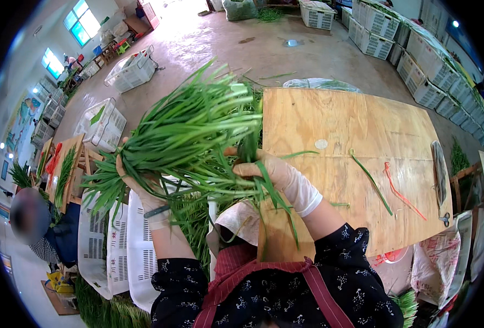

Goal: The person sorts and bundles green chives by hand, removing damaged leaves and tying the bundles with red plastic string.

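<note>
A large bunch of green chives [193,123], long flat leaves with paler stem ends, spreads across the middle, left of the plywood board [318,120]. My left hand [141,188], in a thin pale glove, is wrapped around the leafy end of the bunch. At the pale stem ends, my right hand [280,172], gloved too, closes on several chives beside the board's left edge. Loose leaves hang down from its fingers. Part of each hand's grip is hidden by leaves. Beneath the bunch, more chives fill a white plastic crate [143,257].
On the board lie a single green leaf [371,183] and a red tie strip [403,194]. White crates [130,71] stand on the floor at the far left, others are stacked [373,35] at the far right. Another person [62,229] sits at the left.
</note>
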The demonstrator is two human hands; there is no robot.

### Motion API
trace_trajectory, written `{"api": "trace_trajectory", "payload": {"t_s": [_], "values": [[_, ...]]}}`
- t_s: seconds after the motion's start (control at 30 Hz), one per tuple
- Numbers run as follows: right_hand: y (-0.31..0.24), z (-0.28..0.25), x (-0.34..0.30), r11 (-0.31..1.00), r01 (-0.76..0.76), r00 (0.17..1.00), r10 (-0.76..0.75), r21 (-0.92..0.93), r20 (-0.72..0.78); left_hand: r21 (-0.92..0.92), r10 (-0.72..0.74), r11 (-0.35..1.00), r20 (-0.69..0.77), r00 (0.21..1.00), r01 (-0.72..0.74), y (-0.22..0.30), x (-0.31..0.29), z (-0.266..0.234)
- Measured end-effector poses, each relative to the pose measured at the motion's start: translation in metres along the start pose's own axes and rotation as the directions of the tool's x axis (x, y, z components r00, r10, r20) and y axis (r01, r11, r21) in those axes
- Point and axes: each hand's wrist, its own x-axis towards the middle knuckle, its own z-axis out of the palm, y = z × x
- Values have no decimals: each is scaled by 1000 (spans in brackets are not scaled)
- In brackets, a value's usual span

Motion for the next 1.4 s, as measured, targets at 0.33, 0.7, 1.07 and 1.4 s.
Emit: {"api": "trace_trajectory", "payload": {"t_s": [0.33, 0.7, 1.07, 1.4], "values": [[33, -19, -37, 998, 47, 974, -37, -38, 222, 189, 183, 967, -43, 982, -172, 7, 3, 1], [-73, 3, 19, 626, 244, 960, -262, -740, 94, -249, 143, 964, 186, 972, -94, 14, 2, 0], [-12, 18, 58, 937, 202, 811, -323, -284, -487, -338, 81, 938, 428, 900, 76, 27, -6, 2], [-4, 13, 61, 938, 136, 990, -121, -319, 66, -329, 144, 944, 489, 860, 29, 18, 4, -17]]}}
